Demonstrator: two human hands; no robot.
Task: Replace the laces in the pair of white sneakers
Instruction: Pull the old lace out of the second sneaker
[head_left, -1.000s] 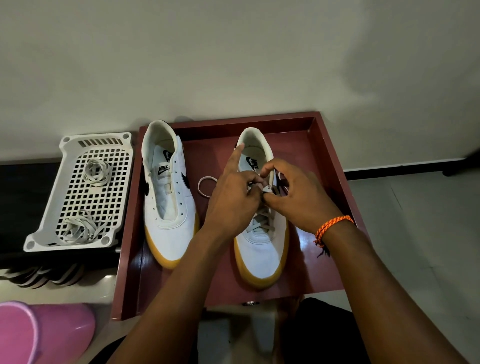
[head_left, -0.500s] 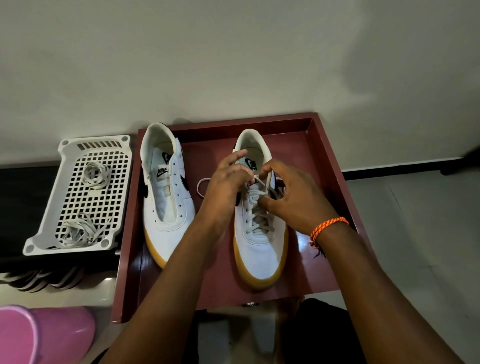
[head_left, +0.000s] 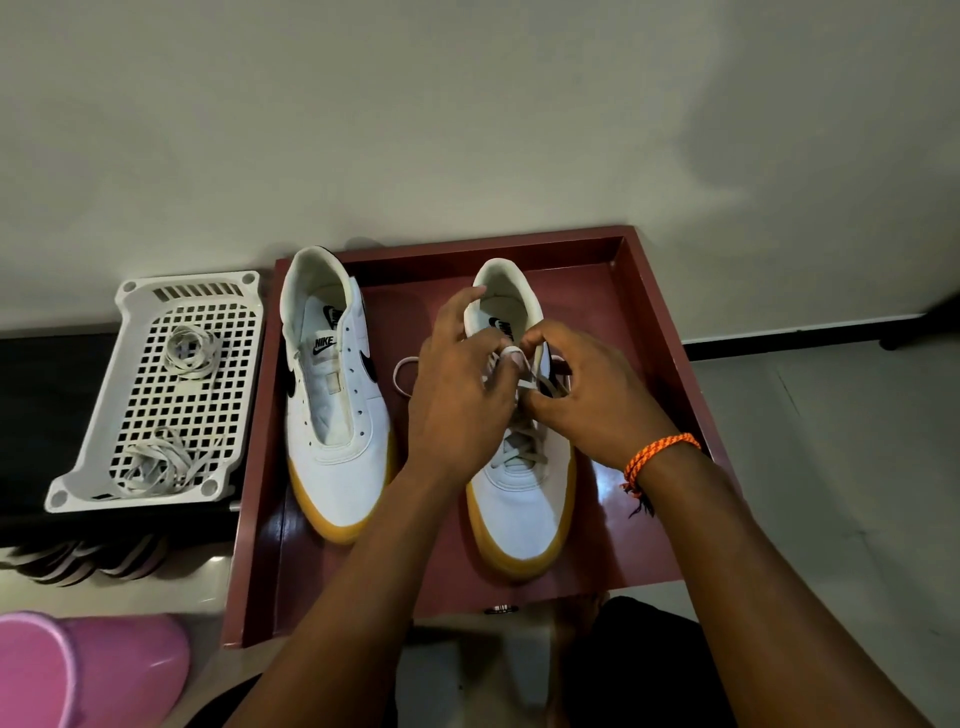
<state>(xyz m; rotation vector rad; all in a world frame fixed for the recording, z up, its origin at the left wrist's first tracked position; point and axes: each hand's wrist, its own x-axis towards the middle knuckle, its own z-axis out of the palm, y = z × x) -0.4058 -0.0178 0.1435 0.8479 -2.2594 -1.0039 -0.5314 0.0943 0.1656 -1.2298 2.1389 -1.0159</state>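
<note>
Here: 2 sneakers (head_left: 332, 395) in tray (head_left: 660, 312); left hand (head_left: 457, 400), right hand (head_left: 587, 395) pinching lace (head_left: 524, 387); 2 lace bundles (head_left: 189, 348) in basket (head_left: 83, 473).

White sneakers (head_left: 335, 415), gum-yellow soles, black swoosh; maroon tray (head_left: 649, 332); white grid-pattern basket (head_left: 156, 395); pink tub (head_left: 93, 670); orange wristband (head_left: 657, 457).

tray floor (head_left: 597, 296) free btwn sneakers (head_left: 337, 415)
</note>
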